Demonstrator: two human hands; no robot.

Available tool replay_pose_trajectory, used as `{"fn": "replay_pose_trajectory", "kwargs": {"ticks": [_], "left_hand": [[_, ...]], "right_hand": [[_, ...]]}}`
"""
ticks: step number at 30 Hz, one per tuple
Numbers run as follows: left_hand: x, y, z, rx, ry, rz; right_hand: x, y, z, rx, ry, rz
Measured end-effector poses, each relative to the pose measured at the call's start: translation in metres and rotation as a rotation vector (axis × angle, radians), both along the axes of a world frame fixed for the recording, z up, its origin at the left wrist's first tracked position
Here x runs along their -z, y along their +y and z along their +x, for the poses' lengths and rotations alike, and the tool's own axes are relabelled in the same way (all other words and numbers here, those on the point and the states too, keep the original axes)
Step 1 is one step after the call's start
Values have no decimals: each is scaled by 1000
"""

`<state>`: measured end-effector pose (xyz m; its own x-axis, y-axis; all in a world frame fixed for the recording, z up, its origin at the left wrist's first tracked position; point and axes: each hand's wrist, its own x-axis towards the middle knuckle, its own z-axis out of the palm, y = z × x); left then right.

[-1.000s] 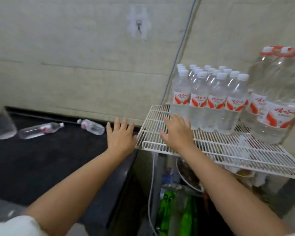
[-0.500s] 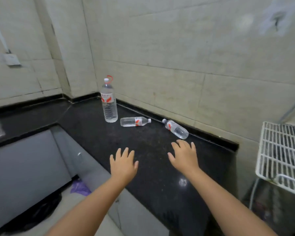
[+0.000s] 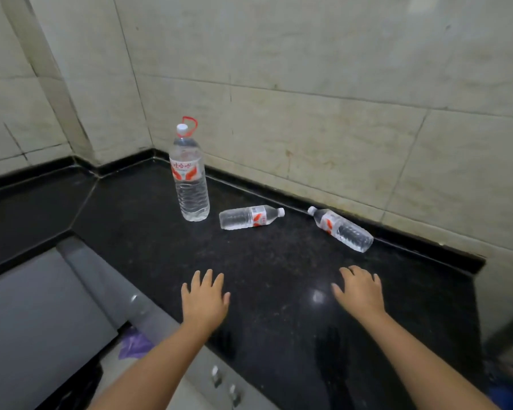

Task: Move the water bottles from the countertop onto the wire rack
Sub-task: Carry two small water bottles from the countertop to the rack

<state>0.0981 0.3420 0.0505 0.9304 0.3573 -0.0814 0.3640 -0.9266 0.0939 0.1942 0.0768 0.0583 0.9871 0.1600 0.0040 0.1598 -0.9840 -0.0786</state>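
Three clear water bottles with red-and-white labels rest on the black countertop (image 3: 279, 276). A tall bottle (image 3: 189, 176) with a red carry loop stands upright near the wall corner. To its right, a small bottle (image 3: 251, 217) lies on its side, cap pointing right. Another small bottle (image 3: 341, 228) lies against the back wall, cap pointing left. My left hand (image 3: 204, 300) hovers over the counter's front part, fingers spread and empty. My right hand (image 3: 360, 291) is also open and empty, just in front of the right-hand lying bottle. The wire rack is out of view.
Beige tiled walls (image 3: 308, 99) meet the counter at the back and left. The counter bends left around a corner. Below its front edge are grey cabinet fronts (image 3: 42, 306), a purple bag (image 3: 135, 344) on the floor, and a drop at the counter's right end (image 3: 483, 279).
My view swung left from the wire rack to the countertop. Both hands left the rack's edge and now hover over the counter near the lying bottles, spread further apart.
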Motion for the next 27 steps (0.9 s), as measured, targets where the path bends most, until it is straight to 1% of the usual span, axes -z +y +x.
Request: {"fn": "replay_pose_trajectory", "kwargs": {"ticks": [7, 12, 16, 20, 23, 27], "left_hand": [[16, 20, 120, 84, -30, 11], [33, 34, 225, 155, -56, 32], [52, 49, 292, 177, -97, 15], [72, 64, 331, 181, -27, -7], [79, 75, 343, 268, -39, 62], [80, 82, 346, 311, 22, 157]], "right_hand": [[16, -3, 105, 109, 0, 9], [41, 10, 196, 125, 17, -10], [61, 16, 254, 183, 2, 2], [75, 17, 282, 263, 6, -77], [79, 16, 285, 231, 33, -197], [75, 19, 267, 258, 52, -100]]}}
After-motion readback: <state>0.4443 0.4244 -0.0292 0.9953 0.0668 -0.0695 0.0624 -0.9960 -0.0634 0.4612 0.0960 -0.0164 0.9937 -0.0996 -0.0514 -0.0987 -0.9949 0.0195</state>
